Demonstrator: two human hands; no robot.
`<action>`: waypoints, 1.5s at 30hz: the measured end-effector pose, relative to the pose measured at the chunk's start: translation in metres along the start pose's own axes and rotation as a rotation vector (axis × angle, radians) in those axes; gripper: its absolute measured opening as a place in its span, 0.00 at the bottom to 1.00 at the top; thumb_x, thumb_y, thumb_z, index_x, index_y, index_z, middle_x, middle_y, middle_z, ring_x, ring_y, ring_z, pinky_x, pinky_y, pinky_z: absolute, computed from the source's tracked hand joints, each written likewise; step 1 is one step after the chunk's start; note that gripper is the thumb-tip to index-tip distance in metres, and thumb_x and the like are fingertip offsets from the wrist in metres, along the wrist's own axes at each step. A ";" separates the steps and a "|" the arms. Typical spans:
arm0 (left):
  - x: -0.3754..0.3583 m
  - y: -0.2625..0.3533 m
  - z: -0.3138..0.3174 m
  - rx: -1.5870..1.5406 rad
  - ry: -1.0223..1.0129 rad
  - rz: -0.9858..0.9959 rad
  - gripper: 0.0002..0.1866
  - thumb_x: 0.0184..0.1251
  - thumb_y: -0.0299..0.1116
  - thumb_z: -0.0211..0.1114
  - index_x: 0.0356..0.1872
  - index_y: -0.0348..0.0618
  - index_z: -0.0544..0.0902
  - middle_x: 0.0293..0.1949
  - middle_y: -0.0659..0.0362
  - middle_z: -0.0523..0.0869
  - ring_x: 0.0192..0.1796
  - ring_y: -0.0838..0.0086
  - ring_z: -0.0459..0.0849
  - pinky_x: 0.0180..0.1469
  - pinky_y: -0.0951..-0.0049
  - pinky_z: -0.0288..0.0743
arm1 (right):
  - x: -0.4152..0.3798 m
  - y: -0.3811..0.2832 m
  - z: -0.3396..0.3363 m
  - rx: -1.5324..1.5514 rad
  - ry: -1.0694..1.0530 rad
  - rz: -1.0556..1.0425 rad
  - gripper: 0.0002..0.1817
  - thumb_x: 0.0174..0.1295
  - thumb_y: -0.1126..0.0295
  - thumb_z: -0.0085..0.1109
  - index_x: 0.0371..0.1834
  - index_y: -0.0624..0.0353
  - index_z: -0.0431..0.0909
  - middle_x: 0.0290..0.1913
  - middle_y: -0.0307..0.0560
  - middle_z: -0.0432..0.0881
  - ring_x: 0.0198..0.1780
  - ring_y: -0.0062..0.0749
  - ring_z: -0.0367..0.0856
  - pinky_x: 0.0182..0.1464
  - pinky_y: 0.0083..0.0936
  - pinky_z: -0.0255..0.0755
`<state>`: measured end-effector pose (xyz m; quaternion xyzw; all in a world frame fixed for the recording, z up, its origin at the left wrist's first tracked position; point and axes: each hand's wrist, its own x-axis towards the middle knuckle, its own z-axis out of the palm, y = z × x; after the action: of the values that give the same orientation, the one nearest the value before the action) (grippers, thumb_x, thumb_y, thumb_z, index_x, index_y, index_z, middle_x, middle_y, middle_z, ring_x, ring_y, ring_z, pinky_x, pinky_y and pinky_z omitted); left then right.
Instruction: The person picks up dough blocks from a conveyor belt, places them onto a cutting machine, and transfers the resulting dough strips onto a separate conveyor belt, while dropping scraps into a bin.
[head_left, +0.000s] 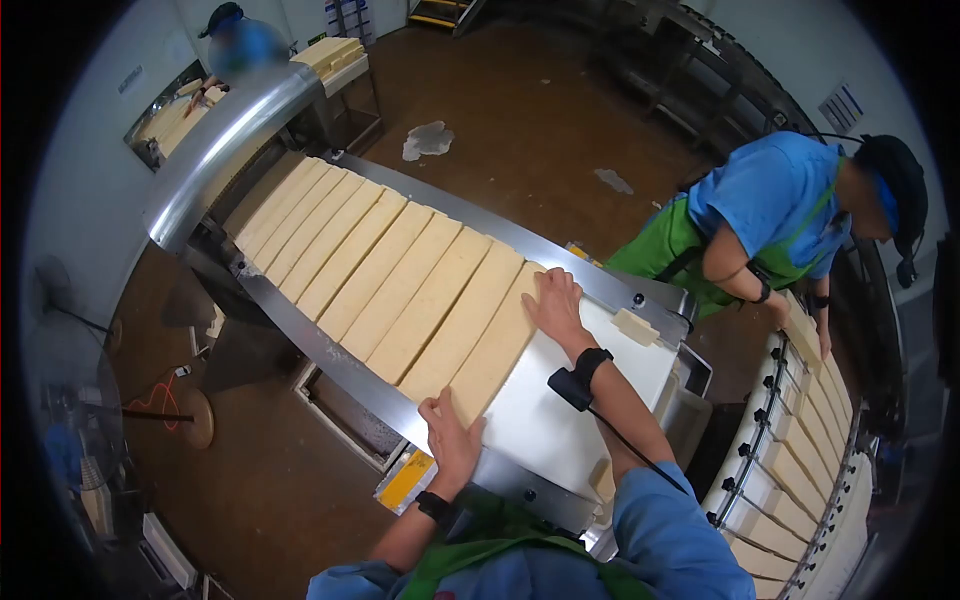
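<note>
Long pale-yellow slabs, soft-edged and floury-looking, lie side by side on a white conveyor belt (545, 425). My left hand (455, 440) grips the near end of the closest slab (490, 362), fingers bent over its corner. At the other end of that slab, my right hand (557, 305) has its fingertips hooked over the top and edge. Behind it, the neighbouring slab (462, 322) lies close alongside. A short pale offcut (635, 327) rests at the belt's right side, beyond my right wrist.
A curved metal hood (240, 140) spans the belt's far end. At the right, a co-worker in a green apron (770, 220) holds a slab over a second conveyor (750, 470) carrying more slabs. Another person (245, 45) stands behind the hood. Metal rails (340, 360) edge my belt.
</note>
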<state>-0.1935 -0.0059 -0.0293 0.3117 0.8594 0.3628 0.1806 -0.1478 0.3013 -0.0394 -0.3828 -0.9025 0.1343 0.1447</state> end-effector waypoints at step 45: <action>-0.113 0.118 0.078 0.024 -0.461 0.764 0.39 0.51 0.24 0.75 0.69 0.47 0.75 0.66 0.42 0.70 0.67 0.42 0.73 0.67 0.52 0.71 | -0.436 0.050 -0.163 -0.043 0.833 0.963 0.36 0.68 0.57 0.65 0.72 0.69 0.66 0.58 0.66 0.75 0.60 0.63 0.72 0.69 0.53 0.63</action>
<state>-0.0199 0.0226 0.0142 0.6814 0.6242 0.3146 0.2169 0.2335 0.0382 0.0242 -0.7686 -0.4999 0.0061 0.3991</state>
